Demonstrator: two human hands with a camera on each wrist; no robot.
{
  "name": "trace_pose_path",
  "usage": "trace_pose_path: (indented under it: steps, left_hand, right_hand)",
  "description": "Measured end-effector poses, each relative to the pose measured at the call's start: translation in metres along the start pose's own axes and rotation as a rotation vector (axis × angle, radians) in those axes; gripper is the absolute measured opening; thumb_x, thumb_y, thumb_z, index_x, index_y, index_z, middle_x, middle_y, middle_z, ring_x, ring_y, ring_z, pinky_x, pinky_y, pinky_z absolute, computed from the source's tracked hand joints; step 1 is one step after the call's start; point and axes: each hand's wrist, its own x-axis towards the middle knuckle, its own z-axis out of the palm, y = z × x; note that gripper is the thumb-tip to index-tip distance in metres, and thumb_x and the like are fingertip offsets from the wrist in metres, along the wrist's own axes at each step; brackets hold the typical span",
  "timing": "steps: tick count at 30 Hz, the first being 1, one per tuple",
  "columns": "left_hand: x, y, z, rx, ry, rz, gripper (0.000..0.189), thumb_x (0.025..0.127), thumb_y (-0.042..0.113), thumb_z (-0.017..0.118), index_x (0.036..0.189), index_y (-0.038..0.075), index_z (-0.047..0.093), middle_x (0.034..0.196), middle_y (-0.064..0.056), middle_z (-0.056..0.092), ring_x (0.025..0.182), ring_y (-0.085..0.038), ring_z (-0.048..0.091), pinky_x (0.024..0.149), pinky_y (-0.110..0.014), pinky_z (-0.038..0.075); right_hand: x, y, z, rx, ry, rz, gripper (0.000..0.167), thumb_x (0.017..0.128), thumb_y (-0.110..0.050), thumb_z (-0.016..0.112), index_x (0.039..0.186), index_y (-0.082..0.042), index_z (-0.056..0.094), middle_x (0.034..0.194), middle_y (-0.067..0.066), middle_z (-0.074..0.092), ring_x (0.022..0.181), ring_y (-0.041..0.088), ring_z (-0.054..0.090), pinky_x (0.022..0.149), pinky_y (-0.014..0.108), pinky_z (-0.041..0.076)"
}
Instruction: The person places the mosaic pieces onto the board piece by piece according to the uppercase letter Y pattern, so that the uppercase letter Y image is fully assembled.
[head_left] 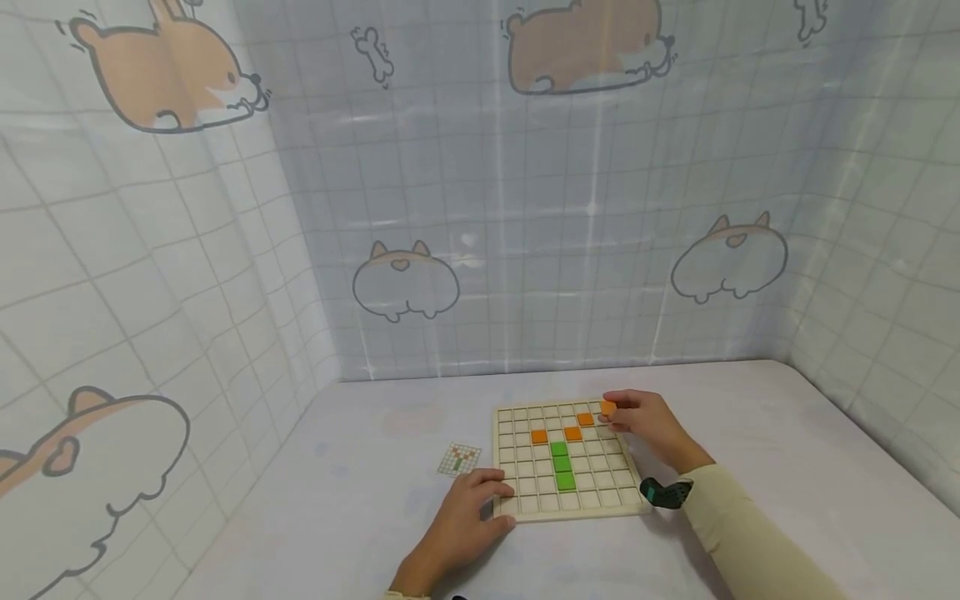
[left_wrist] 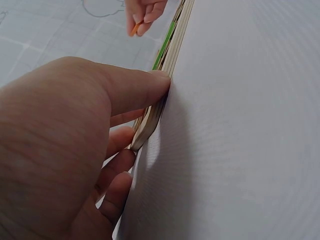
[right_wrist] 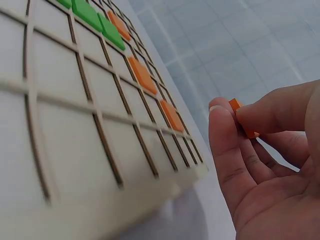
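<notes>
A pale wooden grid board (head_left: 600,481) lies on the table. Green tiles (head_left: 562,464) form a short column in its middle cells, with orange tiles (head_left: 573,433) set above them. At the near left corner, my left hand (head_left: 467,518) holds the board, thumb (left_wrist: 142,90) against the front edge and fingers around the left side. Over the far right corner, my right hand (head_left: 648,425) pinches one orange tile (right_wrist: 242,117) between thumb and fingertips. In the right wrist view this tile appears raised off the grid.
A small printed card (head_left: 459,458) with a coloured grid pattern lies left of the board. The white table (head_left: 360,467) is enclosed by tiled-pattern curtains (head_left: 525,208) at the back and both sides. A dark band (head_left: 666,493) circles the right wrist.
</notes>
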Motion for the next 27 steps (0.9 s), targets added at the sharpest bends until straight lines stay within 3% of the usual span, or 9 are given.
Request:
trace_pose_path:
  steps: [13,20,27]
  left_hand:
    - [0.0,-0.004,-0.001,0.011,-0.007,0.008,0.03,0.087,0.033,0.075,0.113,0.02,0.072,0.135,0.0,0.057,0.123,-0.027,0.049,0.103,-0.048,0.041]
    - [0.0,-0.002,-0.001,0.011,-0.003,0.026,0.03,0.088,0.033,0.074,0.114,0.02,0.072,0.135,0.0,0.057,0.123,-0.025,0.049,0.102,-0.047,0.041]
    - [0.002,-0.004,0.001,0.013,-0.004,0.021,0.029,0.087,0.033,0.075,0.113,0.021,0.072,0.135,0.001,0.057,0.124,-0.025,0.049,0.103,-0.048,0.04]
  right_hand:
    - [0.006,-0.009,0.045,-0.052,-0.013,-0.01,0.044,0.09,-0.011,0.071,0.131,0.002,0.062,0.12,0.014,0.067,0.093,0.024,0.069,0.082,0.036,0.057]
    - [0.008,-0.009,0.064,-0.176,-0.016,-0.105,0.037,0.09,-0.01,0.071,0.126,0.0,0.067,0.118,0.01,0.068,0.103,0.024,0.062,0.083,0.036,0.056]
    - [0.012,-0.01,0.083,-0.163,-0.053,-0.122,0.033,0.092,-0.009,0.069,0.124,-0.003,0.068,0.11,0.006,0.069,0.087,0.02,0.063,0.072,0.033,0.055]
